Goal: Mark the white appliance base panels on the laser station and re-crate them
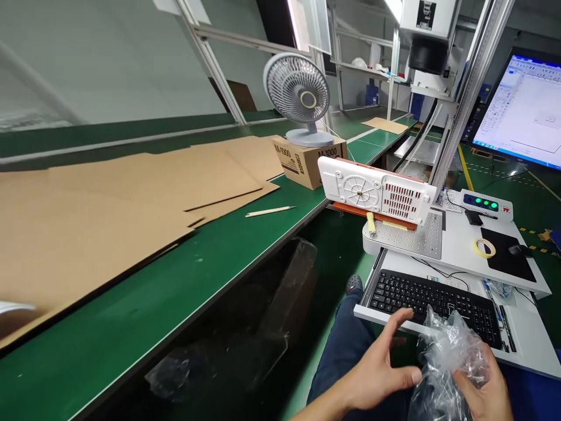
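Holding one clear plastic bag (451,356), the right hand (486,386) has its fingers and thumb closed on the film at the right side. The left hand (385,365) is open, with thumb and index finger spread apart; its thumb tip is just beside the bag, and I cannot tell if they touch. So two hands are seen, and one bag is between them, above the person's lap and in front of one black keyboard (412,295).

The bag is colourless, thin and shiny, much crumpled, with many small folds and white reflections. Its top is bunched into a peak, and its lower part goes out of the view.

Beyond the keyboard I count one white panel (372,193) standing tilted, one yellow tape roll (475,248), one black mouse (519,251) and one lit screen (521,108). On the green bench (175,310) there are one fan (302,96), one carton (302,166) under it, and one pale pencil-like stick (270,211). Several cardboard sheets (109,216) lie overlapping there; their exact number I cannot tell.
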Available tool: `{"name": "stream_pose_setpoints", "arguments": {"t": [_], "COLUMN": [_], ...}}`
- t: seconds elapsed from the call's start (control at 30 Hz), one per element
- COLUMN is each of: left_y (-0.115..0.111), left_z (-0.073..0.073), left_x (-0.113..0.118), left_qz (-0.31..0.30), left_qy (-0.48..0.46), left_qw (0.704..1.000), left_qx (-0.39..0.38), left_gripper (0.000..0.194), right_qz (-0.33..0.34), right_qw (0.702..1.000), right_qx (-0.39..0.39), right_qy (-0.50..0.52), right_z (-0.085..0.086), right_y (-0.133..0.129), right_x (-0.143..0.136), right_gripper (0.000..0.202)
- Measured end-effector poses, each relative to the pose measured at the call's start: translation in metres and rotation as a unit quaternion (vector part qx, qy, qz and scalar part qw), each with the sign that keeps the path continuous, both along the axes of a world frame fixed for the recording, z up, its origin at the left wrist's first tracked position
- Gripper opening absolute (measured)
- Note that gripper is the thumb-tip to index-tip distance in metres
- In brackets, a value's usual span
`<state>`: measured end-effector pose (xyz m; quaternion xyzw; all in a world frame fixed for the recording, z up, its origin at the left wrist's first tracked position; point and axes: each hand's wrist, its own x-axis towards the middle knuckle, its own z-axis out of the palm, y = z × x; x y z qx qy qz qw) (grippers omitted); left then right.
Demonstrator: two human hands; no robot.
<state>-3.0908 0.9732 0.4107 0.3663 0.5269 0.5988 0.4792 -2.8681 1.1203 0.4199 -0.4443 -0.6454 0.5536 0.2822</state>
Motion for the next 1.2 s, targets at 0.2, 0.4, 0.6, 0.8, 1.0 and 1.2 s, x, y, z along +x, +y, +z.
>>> {"name": "stream_pose_setpoints", "arguments": {"t": [0.2,0.4,0.6,0.8,1.0,1.2], "left_y": [0.018,0.028,0.029,0.028,0.015,0.004], "left_z": [-0.004,0.005,0.007,0.012,0.004,0.010], "left_x": [0.036,0.022,0.019,0.018,-0.026,-0.105], "left_qz": [-0.068,0.065,0.039,-0.041,0.006,0.191], "left_qy": [-0.122,-0.098,-0.063,-0.003,-0.022,0.074], "left_qw": [0.990,0.993,0.997,0.998,0.999,0.979], "left_qx": [0.029,0.017,0.017,0.037,0.027,0.022], "left_gripper": [0.097,0.032,0.028,0.037,0.068,0.047], "right_qz": [0.063,0.042,0.118,0.054,-0.043,-0.141], "right_qw": [0.990,0.984,0.985,0.994,0.998,0.989], "right_qx": [-0.097,-0.093,-0.063,-0.061,-0.016,-0.030], "right_qy": [0.079,0.148,0.113,0.074,0.053,0.024], "right_z": [0.002,0.009,-0.008,-0.025,-0.019,0.001], "right_y": [-0.015,-0.014,-0.020,-0.016,0.019,0.076], "right_x": [-0.015,-0.023,-0.033,-0.049,-0.038,-0.014], "right_gripper": [0.086,0.092,0.113,0.067,0.071,0.079]}}
